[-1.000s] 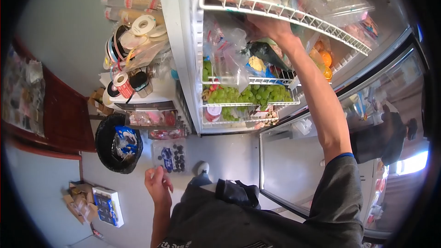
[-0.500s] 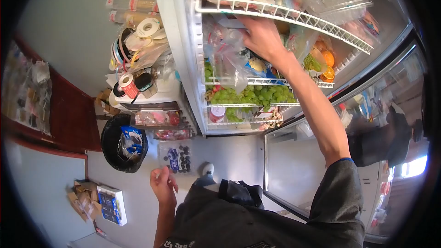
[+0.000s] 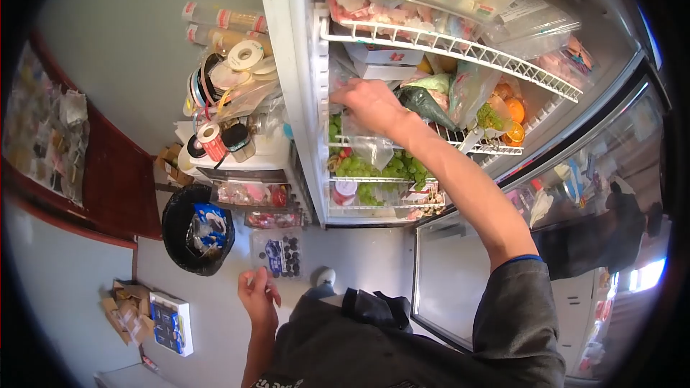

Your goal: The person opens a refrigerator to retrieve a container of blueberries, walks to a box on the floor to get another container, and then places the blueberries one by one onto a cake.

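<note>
My right hand [image 3: 370, 106] reaches into the open fridge at its left side, on the middle shelf. Its fingers are bent together at a clear plastic bag [image 3: 368, 147] that hangs over the shelf edge; the fingertips are partly hidden. Behind it lie a white box [image 3: 384, 57] and a dark green wrapped bundle [image 3: 429, 105]. Green grapes [image 3: 388, 167] fill the shelf below. Cut oranges [image 3: 514, 121] sit at the right. Low at the left, my left hand [image 3: 259, 293] hangs with curled fingers beside a clear tray of dark fruit [image 3: 290, 257].
A white wire shelf [image 3: 460, 43] with bagged goods crosses above my right hand. The fridge's glass door [image 3: 453, 273] stands open at the right. Ribbon spools [image 3: 246, 55] top a white cabinet at the left. A black bin [image 3: 175, 230] and a blue-and-white box [image 3: 171, 323] are on the floor.
My right hand has moved left and down within the fridge, uncovering the white box and the green bundle. The blue packet beneath it is out of sight. The view has shifted slightly.
</note>
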Tool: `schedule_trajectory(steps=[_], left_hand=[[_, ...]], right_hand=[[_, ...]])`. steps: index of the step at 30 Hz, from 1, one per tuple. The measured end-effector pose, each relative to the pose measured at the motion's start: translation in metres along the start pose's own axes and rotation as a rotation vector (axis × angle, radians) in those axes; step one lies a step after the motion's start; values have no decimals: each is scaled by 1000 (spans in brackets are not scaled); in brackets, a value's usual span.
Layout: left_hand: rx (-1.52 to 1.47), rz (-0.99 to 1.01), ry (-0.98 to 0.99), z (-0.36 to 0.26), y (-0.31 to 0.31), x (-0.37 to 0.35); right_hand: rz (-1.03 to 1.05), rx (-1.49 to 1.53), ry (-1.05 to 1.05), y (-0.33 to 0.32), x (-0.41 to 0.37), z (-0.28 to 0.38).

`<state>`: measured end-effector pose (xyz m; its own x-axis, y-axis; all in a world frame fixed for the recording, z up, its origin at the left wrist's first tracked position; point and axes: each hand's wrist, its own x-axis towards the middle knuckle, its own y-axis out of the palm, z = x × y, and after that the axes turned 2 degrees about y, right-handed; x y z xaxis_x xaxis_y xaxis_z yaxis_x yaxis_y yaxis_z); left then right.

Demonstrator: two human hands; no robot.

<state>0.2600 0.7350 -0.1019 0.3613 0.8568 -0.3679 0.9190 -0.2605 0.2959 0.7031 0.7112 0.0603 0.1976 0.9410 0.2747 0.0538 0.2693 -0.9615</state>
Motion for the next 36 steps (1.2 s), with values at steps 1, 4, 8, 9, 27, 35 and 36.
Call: schedule_trajectory(steps=[1, 4, 8, 9, 27, 35, 36], left_hand=[[3, -1, 2, -1, -1, 1], [6, -1, 8, -4, 0, 2], [1, -17, 15, -7, -3, 2], [0, -21, 20, -8, -4, 2], [19, 9, -3, -3, -2, 12], [26, 5, 16, -7, 3, 14], [22, 13, 12, -7, 2, 14]], right_hand=[[-4, 12, -2, -1, -1, -1], [-33, 30, 16, -5, -6, -4], [-57, 69, 79, -5, -14, -1], [-54, 89, 90, -5, -14, -1], [-451, -250, 20, -27, -3, -58], [-151, -312, 74, -27, 17, -40], [-285, -225, 21, -34, 11, -33]])
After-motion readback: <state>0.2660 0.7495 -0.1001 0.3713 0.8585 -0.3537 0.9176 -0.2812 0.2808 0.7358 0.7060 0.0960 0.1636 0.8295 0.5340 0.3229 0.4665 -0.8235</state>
